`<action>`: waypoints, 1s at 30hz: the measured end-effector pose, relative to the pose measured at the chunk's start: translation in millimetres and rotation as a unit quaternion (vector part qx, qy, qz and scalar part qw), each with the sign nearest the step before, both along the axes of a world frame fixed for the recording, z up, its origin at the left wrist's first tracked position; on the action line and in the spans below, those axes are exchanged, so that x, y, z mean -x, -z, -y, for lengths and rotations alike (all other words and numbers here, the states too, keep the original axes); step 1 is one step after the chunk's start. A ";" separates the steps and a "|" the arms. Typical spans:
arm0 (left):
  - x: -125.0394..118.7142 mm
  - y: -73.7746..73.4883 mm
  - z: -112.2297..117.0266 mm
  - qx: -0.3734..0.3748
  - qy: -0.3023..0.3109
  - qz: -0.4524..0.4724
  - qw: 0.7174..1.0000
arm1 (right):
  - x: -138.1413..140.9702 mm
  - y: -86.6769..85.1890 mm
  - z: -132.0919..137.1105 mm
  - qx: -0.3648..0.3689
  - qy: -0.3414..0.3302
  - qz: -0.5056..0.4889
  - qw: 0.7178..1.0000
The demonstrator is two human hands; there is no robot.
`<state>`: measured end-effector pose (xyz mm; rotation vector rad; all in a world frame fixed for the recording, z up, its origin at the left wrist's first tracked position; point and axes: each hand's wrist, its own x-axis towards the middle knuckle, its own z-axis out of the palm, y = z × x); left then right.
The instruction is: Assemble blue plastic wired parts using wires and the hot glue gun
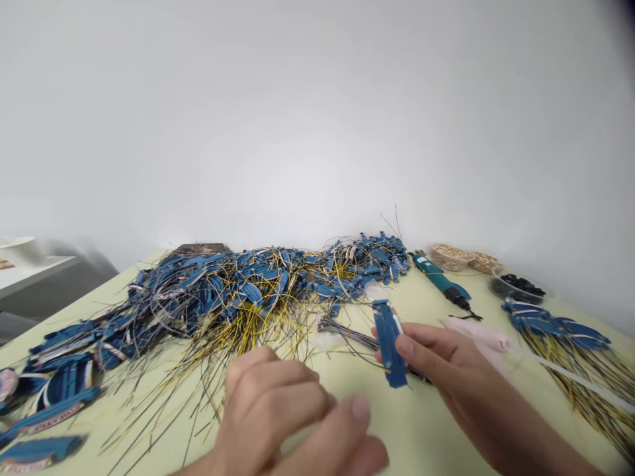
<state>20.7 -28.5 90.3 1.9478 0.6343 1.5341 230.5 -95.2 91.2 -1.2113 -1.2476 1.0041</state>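
Note:
My right hand (446, 373) pinches a flat blue plastic piece (389, 344) between thumb and fingers, and the piece stands nearly upright over the table. Behind it lies a bundle of grey wires (354, 334), partly hidden by the piece and the fingers. My left hand (292, 413) is in the lower middle, a little blurred, with its fingers curled inward; whatever is inside them is hidden. Beyond the left hand spreads a large heap of similar blue pieces (253, 291) with yellow and dark wires (243, 330).
A teal power screwdriver (439, 277) lies at the back right. Near it stand tubs of beige bits (450, 256) and a clear tub of black parts (518, 287). A pink tube-shaped object (481, 336) and another wired bunch (560, 327) are on the right. Loose blue pieces (42, 449) lie left.

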 end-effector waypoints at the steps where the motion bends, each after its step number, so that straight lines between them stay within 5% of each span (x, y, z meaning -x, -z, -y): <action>1: -2.3 -4.5 -0.1 -0.050 -0.004 -0.027 0.998 | -2.8 0.4 0.4 0.015 -0.014 -0.004 1.000; 5: -10.2 -16.6 -2.8 -0.208 -0.021 -0.137 0.968 | 0.2 5.0 3.6 0.029 -0.068 -0.022 0.997; 10: -8.6 -11.5 -11.4 -0.314 -0.058 -0.192 0.928 | 8.6 10.0 6.3 0.088 -0.047 -0.041 0.994; 20: -10.1 -4.4 -8.9 -0.353 -0.128 -0.212 0.902 | 8.1 6.3 7.1 0.096 -0.046 -0.010 0.994; 30: -5.2 -11.0 -6.5 -0.334 -0.117 -0.217 0.910 | 9.2 9.7 9.8 0.083 -0.012 -0.009 0.996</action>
